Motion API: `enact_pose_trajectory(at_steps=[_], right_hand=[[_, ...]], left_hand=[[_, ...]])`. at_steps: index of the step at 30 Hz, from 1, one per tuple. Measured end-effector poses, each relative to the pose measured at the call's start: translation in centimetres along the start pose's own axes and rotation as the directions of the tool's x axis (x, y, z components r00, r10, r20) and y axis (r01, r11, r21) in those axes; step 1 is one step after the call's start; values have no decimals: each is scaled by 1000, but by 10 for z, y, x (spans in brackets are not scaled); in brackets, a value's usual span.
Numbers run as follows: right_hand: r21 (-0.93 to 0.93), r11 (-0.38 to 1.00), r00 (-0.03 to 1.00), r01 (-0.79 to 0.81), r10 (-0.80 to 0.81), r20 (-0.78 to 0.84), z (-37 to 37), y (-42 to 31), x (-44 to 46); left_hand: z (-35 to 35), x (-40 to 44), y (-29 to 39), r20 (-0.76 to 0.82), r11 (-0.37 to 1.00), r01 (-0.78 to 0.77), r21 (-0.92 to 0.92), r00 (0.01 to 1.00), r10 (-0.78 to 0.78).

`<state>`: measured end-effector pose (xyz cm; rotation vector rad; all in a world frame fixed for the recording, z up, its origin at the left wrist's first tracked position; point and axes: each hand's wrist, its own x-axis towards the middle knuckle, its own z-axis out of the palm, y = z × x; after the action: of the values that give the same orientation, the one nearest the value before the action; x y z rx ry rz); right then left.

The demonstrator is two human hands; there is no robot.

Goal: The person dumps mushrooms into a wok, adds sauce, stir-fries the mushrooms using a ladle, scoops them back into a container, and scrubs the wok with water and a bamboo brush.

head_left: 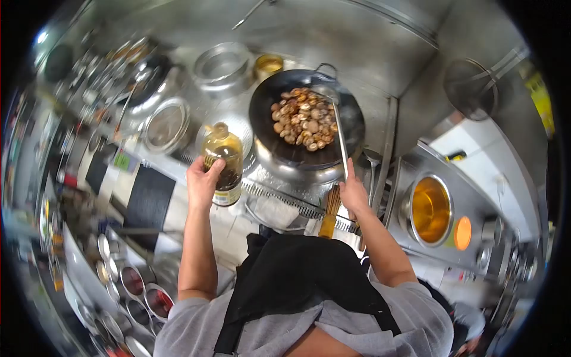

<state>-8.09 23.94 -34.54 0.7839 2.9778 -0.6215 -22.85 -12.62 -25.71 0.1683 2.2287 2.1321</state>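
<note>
My left hand [203,181] grips a clear bottle [224,149] of dark liquid, held upright to the left of the wok, its cap end up. In my right hand [353,191] is the handle of a metal ladle [339,128], which reaches up into the black wok [270,135]. The ladle's bowl rests at the upper right edge of a heap of brown mushroom-like pieces [303,119] in the wok. My fingers are closed round both things.
A pot of amber liquid [412,209] stands at the right, beside an orange-topped container [462,232]. A bamboo brush [328,221] lies at the stove's front edge. Left of the wok are a round strainer [167,126] and a metal bowl [221,62]. Another strainer [471,89] hangs at upper right.
</note>
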Motion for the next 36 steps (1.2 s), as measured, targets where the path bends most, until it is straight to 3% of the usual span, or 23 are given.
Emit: enact_pose_trajectory(at_steps=[1, 3, 5, 7, 9, 11, 12, 13, 15, 18, 19, 21, 23, 25, 27, 31, 33, 35, 36], right_hand=[[-8, 998, 998, 56, -56, 40, -5, 1, -2], [-60, 998, 967, -37, 51, 251, -29, -19, -7], [-119, 959, 965, 259, -249, 87, -28, -28, -8], [240, 710, 746, 662, -654, -121, -30, -80, -24], [715, 474, 633, 515, -772, 56, -20, -141, -67], [707, 351, 458, 614, -888, 43, 10, -190, -111], [736, 360, 444, 574, -892, 90, 37, -205, -126], [874, 359, 447, 326, -874, 192, 65, -217, -139], [918, 366, 436, 153, -858, 270, 106, -229, -182], [904, 423, 418, -65, -811, 410, 189, -218, -233], [896, 441, 368, -61, -824, 430, 198, -215, -256], [732, 630, 247, -258, -690, 681, 214, -209, -299], [620, 738, 152, -266, -603, 783, 245, -205, -339], [566, 808, 100, -162, -558, 824, 269, -206, -391], [540, 837, -24, -89, -543, 839, 311, -206, -437], [449, 872, -18, 195, -455, 891, 341, -204, -514], [500, 807, -76, 313, -504, 860, 363, -186, -514], [350, 867, -242, 354, -277, 930, 350, -181, -489], [310, 870, -252, 384, -225, 941, 346, -173, -471]], left_hand=[[7, -20, 2, -43, 1000, 16, -10, 999, -16], [21, -64, 15, -139, 996, 91, 25, 987, -86], [29, -103, 1, -250, 994, 113, 10, 962, -106], [33, -141, -20, -375, 986, 168, -18, 913, -162], [42, -180, -37, -457, 981, 156, -118, 868, -193], [54, -219, -45, -525, 965, 142, -219, 817, -239], [56, -239, -56, -565, 960, 119, -252, 787, -246], [53, -260, -68, -617, 956, 91, -279, 746, -251], [51, -306, -87, -687, 958, 161, -236, 670, -281], [48, -376, -121, -801, 933, 345, -107, 525, -286], [46, -394, -135, -818, 916, 386, -111, 488, -305], [41, -433, -162, -845, 888, 422, -184, 394, -362], [33, -473, -197, -848, 869, 378, -319, 295, -440], [22, -512, -224, -871, 871, 345, -349, 223, -437], [2, -552, -236, -867, 846, 268, -462, 65, -494], [-59, -631, -303, -784, 793, -36, -609, -127, -608], [-108, -663, -340, -747, 779, -33, -626, -261, -612], [-157, -687, -381, -740, 779, 32, -626, -339, -581], [-184, -697, -395, -731, 786, 26, -618, -388, -562]])
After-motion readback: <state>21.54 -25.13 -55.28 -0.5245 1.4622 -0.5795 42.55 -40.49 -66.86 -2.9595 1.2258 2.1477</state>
